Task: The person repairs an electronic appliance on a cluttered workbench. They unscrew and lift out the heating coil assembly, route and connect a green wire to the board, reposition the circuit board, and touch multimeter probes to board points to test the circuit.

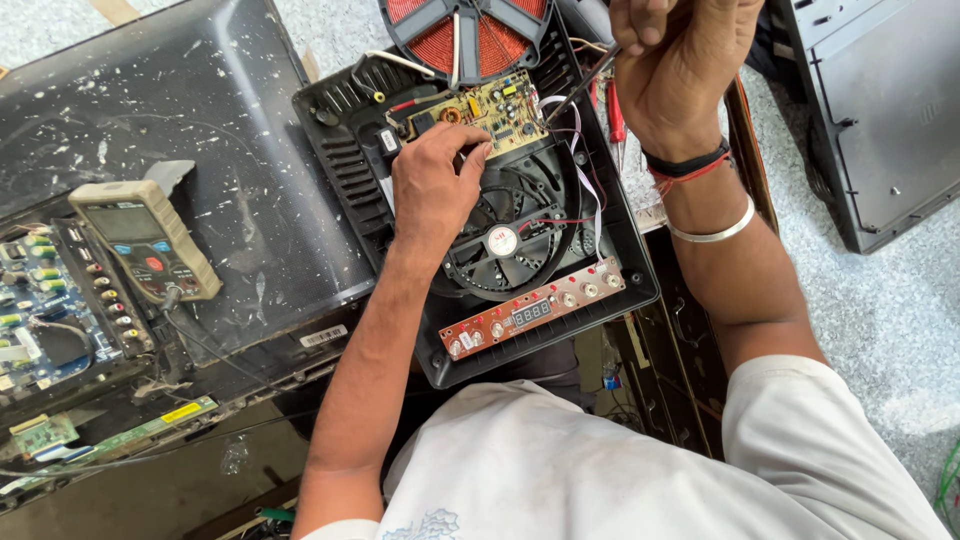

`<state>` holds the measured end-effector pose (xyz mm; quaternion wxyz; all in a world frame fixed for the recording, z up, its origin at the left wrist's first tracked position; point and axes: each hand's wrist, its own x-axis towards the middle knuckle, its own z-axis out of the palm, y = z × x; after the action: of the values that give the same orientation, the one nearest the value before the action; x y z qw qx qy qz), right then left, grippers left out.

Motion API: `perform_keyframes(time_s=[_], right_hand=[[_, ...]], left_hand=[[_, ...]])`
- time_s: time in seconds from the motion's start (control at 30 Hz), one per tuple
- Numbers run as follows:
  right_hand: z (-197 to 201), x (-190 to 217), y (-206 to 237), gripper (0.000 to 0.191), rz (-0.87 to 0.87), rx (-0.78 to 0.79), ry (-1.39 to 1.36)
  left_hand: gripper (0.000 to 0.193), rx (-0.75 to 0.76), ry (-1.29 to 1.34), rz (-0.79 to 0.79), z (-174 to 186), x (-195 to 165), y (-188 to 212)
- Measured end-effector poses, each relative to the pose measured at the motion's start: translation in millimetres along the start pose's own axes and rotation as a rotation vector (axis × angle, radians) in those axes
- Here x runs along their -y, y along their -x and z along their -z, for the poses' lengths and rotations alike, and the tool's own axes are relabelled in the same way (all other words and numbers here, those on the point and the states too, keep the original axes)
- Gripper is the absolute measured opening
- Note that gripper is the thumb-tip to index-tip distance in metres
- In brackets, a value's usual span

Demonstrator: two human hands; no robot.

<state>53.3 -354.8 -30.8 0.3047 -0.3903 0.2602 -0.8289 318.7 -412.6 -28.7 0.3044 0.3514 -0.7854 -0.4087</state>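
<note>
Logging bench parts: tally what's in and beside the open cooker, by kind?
Circuit boards inside the black cooker base: 2 (yellowish main board, red display board)
Cooling fan: 1
Copper coil: 1
Multimeter: 1
Hands at work: 2 (left hand on the main board, right hand gripping a thin tool)
Total: 7

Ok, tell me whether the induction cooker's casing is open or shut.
Open: the black casing has no top, baring the fan, circuit board and copper coil lifted aside.
</note>
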Motion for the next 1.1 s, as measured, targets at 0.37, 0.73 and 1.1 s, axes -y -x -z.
perform_keyframes(time_s=[0.37,0.73,1.1], right_hand=[[-17.0,5.3,-7.1,0.029,0.001,0.030,0.025],[-63.9,14.6,-0.3,0.029,0.009,0.106,0.057],[-49.1,16.5,-4.3,0.036,-0.179,0.306,-0.096]], left_hand=[[0.013,0.007,0.000,0.021,1.2,-0.3,-1.6],[0.014,-0.001,-0.016,-0.007,3.1,-1.5,-2.2],[0.024,0.290,0.588,0.217,-15.3,-3.1,-31.7]])
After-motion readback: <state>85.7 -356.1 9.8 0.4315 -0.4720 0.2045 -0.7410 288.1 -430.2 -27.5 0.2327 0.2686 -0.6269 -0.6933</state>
